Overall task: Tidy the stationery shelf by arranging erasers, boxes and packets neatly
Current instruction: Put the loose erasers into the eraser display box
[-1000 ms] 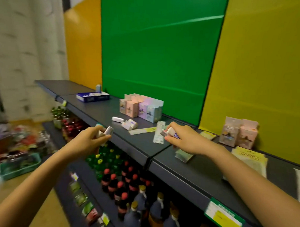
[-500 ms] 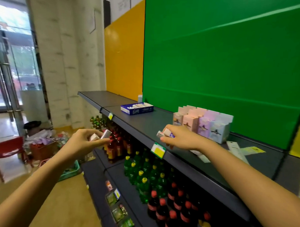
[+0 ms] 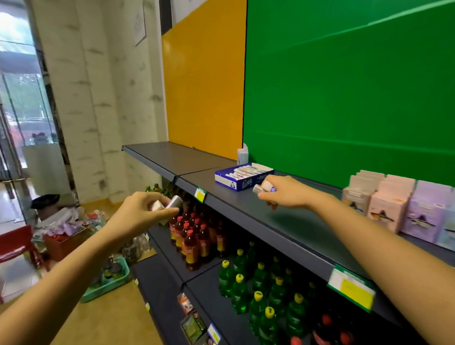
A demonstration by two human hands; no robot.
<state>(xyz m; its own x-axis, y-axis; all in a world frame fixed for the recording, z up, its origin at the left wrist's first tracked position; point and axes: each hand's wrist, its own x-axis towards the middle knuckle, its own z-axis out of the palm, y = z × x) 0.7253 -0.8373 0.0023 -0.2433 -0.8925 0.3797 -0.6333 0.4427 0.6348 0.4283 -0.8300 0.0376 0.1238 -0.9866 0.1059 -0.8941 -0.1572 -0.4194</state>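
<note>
Over the shelf (image 3: 284, 226), both hands' curled fingers pinch erasers.

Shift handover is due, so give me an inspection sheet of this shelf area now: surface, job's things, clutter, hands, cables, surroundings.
Surface: dark shelf, with yellow price tags on its front edge.
Job's things: open blue box, contents in a row; small box upright behind it; pastel boxes lined up at the right.
Clutter: green tray and a heap of goods on the floor.
Hands: left hand grips erasers in front of the shelf; right hand pinches a labelled eraser beside the blue box.
Cables: nothing seen.
Surroundings: bottles on lower shelves, red chair, glass door.
</note>
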